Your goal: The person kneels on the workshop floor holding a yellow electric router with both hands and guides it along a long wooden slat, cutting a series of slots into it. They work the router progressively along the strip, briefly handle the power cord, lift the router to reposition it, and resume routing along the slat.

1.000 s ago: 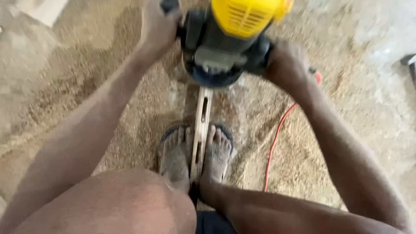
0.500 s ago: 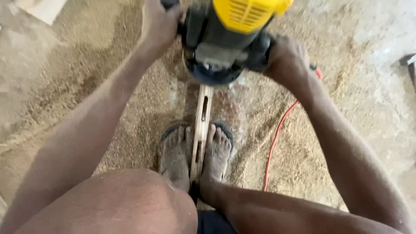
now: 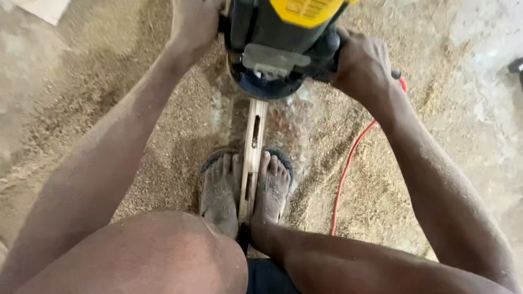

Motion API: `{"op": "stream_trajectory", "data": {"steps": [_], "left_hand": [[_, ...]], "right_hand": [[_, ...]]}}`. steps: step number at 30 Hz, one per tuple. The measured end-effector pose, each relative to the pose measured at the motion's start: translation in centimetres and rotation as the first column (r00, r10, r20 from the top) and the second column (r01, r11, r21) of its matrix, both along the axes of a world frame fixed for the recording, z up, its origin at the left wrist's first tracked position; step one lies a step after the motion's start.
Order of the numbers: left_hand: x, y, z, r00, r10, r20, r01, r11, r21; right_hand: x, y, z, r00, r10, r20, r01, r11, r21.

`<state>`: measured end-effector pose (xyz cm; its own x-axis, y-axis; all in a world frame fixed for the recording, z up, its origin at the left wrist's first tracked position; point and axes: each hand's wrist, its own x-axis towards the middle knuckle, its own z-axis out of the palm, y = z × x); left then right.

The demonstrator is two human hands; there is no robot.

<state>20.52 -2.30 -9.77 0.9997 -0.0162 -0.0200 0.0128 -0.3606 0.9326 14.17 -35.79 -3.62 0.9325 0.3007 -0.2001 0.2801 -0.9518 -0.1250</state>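
Over a sawdust-strewn floor [image 3: 109,81], both hands clamp the side handles of a yellow-and-black router [image 3: 280,46]: the left hand [image 3: 193,22] with fingers wrapped, as far as the frame's top edge shows, and the right hand [image 3: 362,65] closed tight. The router sits on a narrow slotted wooden strip [image 3: 252,158], pinned between two bare feet [image 3: 220,188]. An orange cord [image 3: 348,163] trails right.

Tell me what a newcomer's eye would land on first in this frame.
First the yellow and black router at top centre, gripped on either side by the left hand and right hand. Below it a narrow slotted wood strip runs down the middle, pinned between two bare, dusty feet. Sawdust covers the floor all round, and a red cord trails down on the right.
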Motion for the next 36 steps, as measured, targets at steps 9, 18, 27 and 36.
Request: {"op": "stream_trajectory", "data": {"steps": [9, 18, 27, 36], "left_hand": [[-2.6, -0.2, 2.2, 0.979, 0.007, 0.205, -0.006, 1.0, -0.007], [-0.3, -0.2, -1.5, 0.987, 0.048, 0.154, -0.033, 0.995, -0.097], [0.7, 0.2, -0.4, 0.971, 0.001, 0.241, -0.002, 1.0, 0.002], [-3.0, -0.3, 0.3, 0.973, 0.003, 0.231, 0.012, 0.998, -0.064]], "right_hand": [[-2.4, 3.3, 2.7, 0.984, 0.003, 0.18, -0.005, 1.0, 0.01], [-1.0, 0.5, 0.0, 0.993, -0.001, 0.119, -0.007, 0.998, 0.065], [0.7, 1.1, 1.5, 0.996, 0.001, 0.087, 0.001, 1.0, -0.017], [-2.5, 2.5, 0.8, 0.987, -0.009, 0.16, 0.009, 1.0, 0.0]]}}
